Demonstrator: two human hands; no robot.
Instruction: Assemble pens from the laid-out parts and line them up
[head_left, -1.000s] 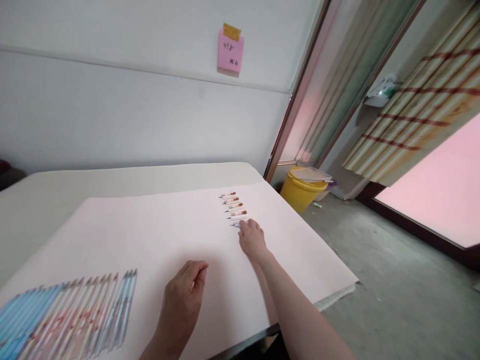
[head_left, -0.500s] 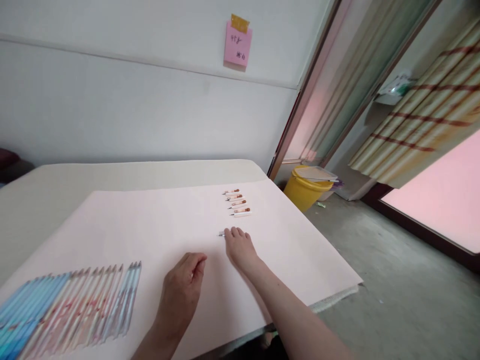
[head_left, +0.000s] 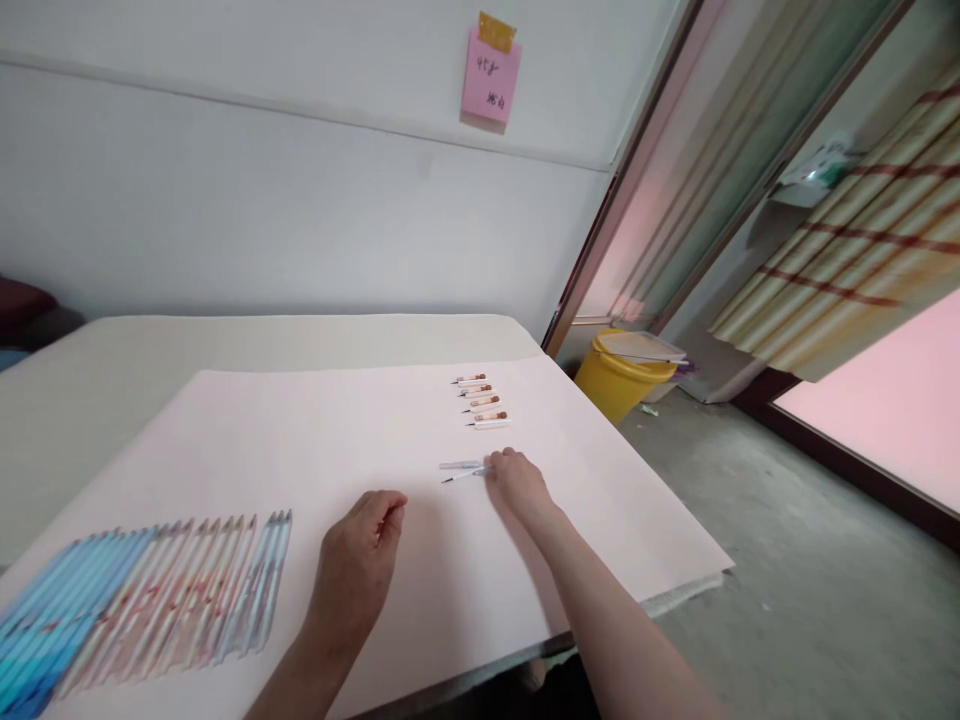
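My right hand (head_left: 516, 480) rests on the pale pink sheet (head_left: 315, 450), its fingers closed on a thin pen refill (head_left: 459, 476) that points left. A short clear tube (head_left: 459, 464) lies just beyond it. Further back sits a short row of small refill pieces with brown ends (head_left: 481, 401). My left hand (head_left: 358, 560) lies loosely curled on the sheet, holding nothing I can see. A long row of blue and pink pens (head_left: 150, 595) lies side by side at the near left.
The sheet covers a cream table (head_left: 150, 350) against a white wall with a pink sticky note (head_left: 490, 85). A yellow bucket (head_left: 619, 375) stands on the concrete floor beyond the table's right edge, by a doorway and striped curtain.
My right hand drew back from the row of small pieces toward me, bringing a refill. The thin refill and a clear tube now lie apart beside its fingers. Left hand stayed put.
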